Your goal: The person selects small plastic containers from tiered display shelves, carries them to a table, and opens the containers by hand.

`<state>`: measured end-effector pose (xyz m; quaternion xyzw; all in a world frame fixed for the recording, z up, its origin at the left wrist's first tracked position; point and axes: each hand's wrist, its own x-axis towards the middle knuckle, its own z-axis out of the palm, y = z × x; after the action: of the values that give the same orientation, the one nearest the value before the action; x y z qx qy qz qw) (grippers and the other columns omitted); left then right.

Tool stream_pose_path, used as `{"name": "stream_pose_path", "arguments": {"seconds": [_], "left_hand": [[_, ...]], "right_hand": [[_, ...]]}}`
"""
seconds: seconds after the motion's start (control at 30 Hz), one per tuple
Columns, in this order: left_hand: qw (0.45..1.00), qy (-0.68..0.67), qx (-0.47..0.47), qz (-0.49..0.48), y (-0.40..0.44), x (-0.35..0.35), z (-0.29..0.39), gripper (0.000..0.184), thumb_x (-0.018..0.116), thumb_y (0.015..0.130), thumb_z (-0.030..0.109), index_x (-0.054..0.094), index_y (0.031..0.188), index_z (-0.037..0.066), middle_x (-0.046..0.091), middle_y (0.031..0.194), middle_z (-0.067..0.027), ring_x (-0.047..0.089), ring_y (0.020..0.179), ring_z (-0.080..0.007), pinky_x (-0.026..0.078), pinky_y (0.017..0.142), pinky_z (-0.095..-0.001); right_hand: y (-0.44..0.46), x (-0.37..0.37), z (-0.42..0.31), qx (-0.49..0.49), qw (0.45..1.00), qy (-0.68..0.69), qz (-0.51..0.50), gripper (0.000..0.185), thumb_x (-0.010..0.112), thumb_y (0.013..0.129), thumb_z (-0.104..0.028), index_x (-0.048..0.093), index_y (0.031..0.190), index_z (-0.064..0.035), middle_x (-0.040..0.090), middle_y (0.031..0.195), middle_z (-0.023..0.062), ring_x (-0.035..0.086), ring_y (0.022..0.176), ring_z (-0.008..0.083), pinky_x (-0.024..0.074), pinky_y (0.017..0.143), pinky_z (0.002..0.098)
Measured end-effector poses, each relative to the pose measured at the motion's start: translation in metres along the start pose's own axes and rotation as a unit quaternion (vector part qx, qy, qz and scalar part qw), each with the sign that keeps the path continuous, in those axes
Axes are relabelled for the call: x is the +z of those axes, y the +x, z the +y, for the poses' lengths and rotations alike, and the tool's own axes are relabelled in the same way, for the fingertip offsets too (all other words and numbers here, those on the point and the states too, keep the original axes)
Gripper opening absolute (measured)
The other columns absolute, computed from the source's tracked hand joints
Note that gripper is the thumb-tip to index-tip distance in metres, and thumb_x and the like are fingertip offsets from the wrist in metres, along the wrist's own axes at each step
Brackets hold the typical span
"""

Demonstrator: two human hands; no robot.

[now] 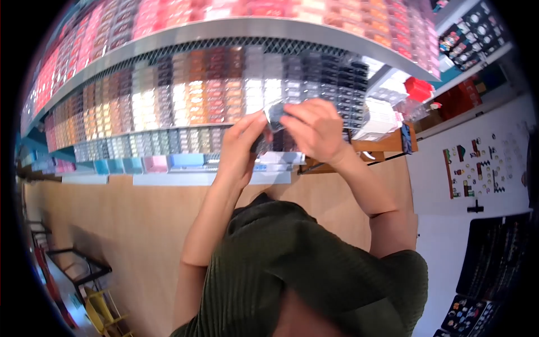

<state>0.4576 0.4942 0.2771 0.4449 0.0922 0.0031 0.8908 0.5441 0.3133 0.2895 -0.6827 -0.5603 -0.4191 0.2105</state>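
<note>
In front of the shelves I hold a small clear packet or box with dark grey-blue contents (275, 114); its exact kind is hard to make out. A pale strip shows along its left edge. My left hand (240, 147) grips it from the left, thumb and fingers bent around that edge. From the other side, my right hand (316, 130) has its bent fingertips on the right edge. Behind both hands stand rows of small clear compartments (205, 92), sorted by colour from tan and brown to white, grey and black. The hands cover part of these rows.
A higher shelf (224, 25) with pink and red compartments juts out above. Pale blue trays (188, 161) line the bottom. To the right are white boxes (377, 119), a red item (418, 89) and a wooden stand (370, 151). A yellow chair (101, 312) stands lower left.
</note>
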Motion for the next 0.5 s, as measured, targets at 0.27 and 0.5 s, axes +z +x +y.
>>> {"name": "stream_pose_path", "arguments": {"seconds": [0.27,0.5], "left_hand": [[0.999,0.009,-0.038,-0.002,-0.008,-0.01,-0.021,0.034,0.06,0.099,0.028,0.066,0.118,0.001,0.071,0.1,-0.006,0.056,0.077,-0.0077,0.043,0.062,-0.0225],[0.997,0.01,-0.065,0.03,-0.013,-0.02,-0.021,0.029,0.062,0.097,0.026,0.069,0.112,0.002,0.071,0.093,-0.0039,0.057,0.074,-0.0073,0.042,0.06,-0.0223]], "right_hand": [[0.008,-0.049,0.105,0.221,0.951,-0.216,-0.025,0.031,0.072,0.08,-0.01,0.067,0.111,-0.0053,0.068,0.102,0.0183,0.061,0.096,0.0416,0.0483,0.084,0.0479],[-0.01,-0.043,0.159,0.253,0.89,-0.293,-0.241,0.042,0.068,0.074,-0.005,0.065,0.115,-0.008,0.061,0.119,0.0203,0.054,0.117,0.0394,0.0441,0.098,0.0486]]}}
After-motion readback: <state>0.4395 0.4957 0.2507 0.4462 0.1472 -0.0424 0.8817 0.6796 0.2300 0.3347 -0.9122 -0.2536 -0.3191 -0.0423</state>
